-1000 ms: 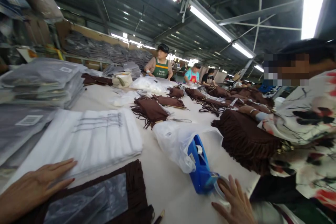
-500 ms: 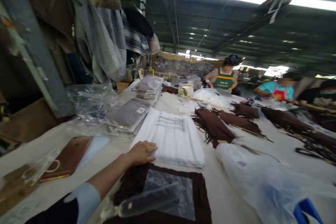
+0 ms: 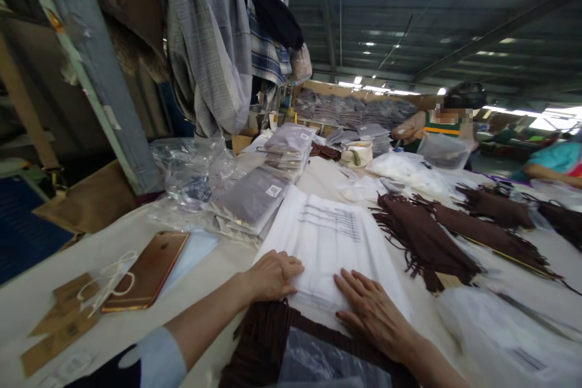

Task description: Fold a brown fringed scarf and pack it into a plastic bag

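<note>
A flat stack of white plastic packing bags (image 3: 325, 248) with dark printed lines lies in front of me. My left hand (image 3: 275, 273) rests on its near left corner, fingers loosely bent and thumb apart. Flat on the near right part lies my right hand (image 3: 370, 309), its fingers spread. Closer to me is a dark brown fringed cloth piece (image 3: 259, 339), partly under the stack's near edge. A clear plastic bag (image 3: 327, 357) lies on top of it, cut off by the lower frame edge.
Grey bagged goods (image 3: 250, 197) are piled behind the stack. On the left lie a phone (image 3: 152, 273), brown card tags (image 3: 63, 330) and white string. Brown fringed pieces (image 3: 430, 242) and a translucent bag (image 3: 504, 333) are on the right. A co-worker (image 3: 441, 127) stands across the table.
My right hand has come into view and lies on the white bags. My left hand stays at their near left corner. The view has turned left.
</note>
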A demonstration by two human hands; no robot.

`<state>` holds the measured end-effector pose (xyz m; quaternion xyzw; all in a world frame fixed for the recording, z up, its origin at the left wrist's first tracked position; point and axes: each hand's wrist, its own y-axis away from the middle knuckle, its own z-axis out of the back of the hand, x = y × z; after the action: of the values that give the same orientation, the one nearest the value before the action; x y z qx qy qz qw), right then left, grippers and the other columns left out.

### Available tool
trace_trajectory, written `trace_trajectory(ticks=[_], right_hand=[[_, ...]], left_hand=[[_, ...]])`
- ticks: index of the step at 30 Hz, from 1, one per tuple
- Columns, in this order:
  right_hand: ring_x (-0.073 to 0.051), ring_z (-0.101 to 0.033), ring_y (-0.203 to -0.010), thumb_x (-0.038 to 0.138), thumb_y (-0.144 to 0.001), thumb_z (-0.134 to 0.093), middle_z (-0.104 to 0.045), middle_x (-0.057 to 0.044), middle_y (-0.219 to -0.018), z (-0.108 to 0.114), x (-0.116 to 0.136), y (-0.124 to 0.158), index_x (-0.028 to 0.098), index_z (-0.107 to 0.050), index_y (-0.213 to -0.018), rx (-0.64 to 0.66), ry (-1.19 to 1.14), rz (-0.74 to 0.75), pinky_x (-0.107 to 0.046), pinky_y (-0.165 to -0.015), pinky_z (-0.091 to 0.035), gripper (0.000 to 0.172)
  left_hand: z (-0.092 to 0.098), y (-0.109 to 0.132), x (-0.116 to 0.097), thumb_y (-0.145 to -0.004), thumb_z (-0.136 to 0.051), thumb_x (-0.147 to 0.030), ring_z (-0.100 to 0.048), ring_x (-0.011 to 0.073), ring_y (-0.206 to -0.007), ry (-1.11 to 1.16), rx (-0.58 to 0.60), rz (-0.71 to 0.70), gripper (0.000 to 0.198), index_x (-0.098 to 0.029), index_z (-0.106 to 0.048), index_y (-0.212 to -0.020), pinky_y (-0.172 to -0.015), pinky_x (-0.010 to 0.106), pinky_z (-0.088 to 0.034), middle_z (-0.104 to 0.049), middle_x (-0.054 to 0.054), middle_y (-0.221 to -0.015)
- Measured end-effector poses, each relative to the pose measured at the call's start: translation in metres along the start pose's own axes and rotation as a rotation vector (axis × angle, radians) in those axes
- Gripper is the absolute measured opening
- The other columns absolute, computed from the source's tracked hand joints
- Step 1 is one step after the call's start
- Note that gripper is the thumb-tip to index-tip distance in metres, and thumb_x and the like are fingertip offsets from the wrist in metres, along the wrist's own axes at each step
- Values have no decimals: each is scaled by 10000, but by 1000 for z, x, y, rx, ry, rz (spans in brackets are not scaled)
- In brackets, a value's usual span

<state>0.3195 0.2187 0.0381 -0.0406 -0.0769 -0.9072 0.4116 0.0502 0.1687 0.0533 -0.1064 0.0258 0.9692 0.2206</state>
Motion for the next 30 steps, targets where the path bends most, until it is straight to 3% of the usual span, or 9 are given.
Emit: trace_trajectory(ticks=[6,11,16,21,25,27,30], right_hand=[[-246,-517,-1120,469,-931,-342,-557,-65,-1289,0,-13,-14,222,-535,-1258,-140,-66,26,-460,-960,-410,453],[-196,-582,-971,309,-943,-362,-660,-33,-1108,-2,-16,-28,246,-646,-1049,-205,-103,26,-371,-875,-461,309],[-191,-593,-845,202,-900,-388,-650,-55,-853,-5,-18,-44,210,-624,-825,-286,-114,-48,-322,-764,-477,248],[-148,-611,-654,189,-893,-381,-637,-7,-712,-5,-27,-57,208,-559,-804,-322,-125,-109,-249,-596,-463,201],[-154,-610,-658,210,-920,-326,-639,-26,-734,-3,-28,-52,193,-546,-886,-375,-62,-74,-260,-603,-458,223],[-172,-613,-754,224,-911,-365,-649,-56,-826,-4,-28,-42,180,-549,-984,-399,-3,-22,-285,-679,-463,203],[-211,-598,-796,130,-863,-367,-649,-72,-854,-6,-33,-20,167,-513,-1157,-443,106,1,-349,-727,-441,331]], left_hand=[[2,-23,-10,-811,-608,-432,-552,286,-989,-69,-2,45,375,-165,-562,-1069,-847,416,-441,-584,100,-1063],[0,-39,-10,-794,-617,-478,-551,256,-946,-94,28,47,336,-188,-608,-963,-810,365,-433,-569,74,-1012],[6,-43,-8,-760,-648,-510,-562,228,-901,-90,48,71,363,-221,-612,-977,-772,331,-440,-560,46,-986],[10,-49,-12,-769,-579,-598,-559,256,-973,-105,52,114,492,-189,-579,-1042,-783,348,-461,-569,77,-1035],[7,-59,-21,-892,-458,-212,-568,245,-959,-160,22,174,160,-142,-573,-978,-804,360,-454,-600,94,-979],[6,-62,-23,-868,-374,-62,-576,231,-918,-186,2,191,226,-140,-572,-946,-793,352,-452,-608,92,-921],[5,-58,-19,-865,-356,-53,-563,246,-935,-212,-44,203,239,-125,-558,-972,-803,366,-449,-598,117,-939]])
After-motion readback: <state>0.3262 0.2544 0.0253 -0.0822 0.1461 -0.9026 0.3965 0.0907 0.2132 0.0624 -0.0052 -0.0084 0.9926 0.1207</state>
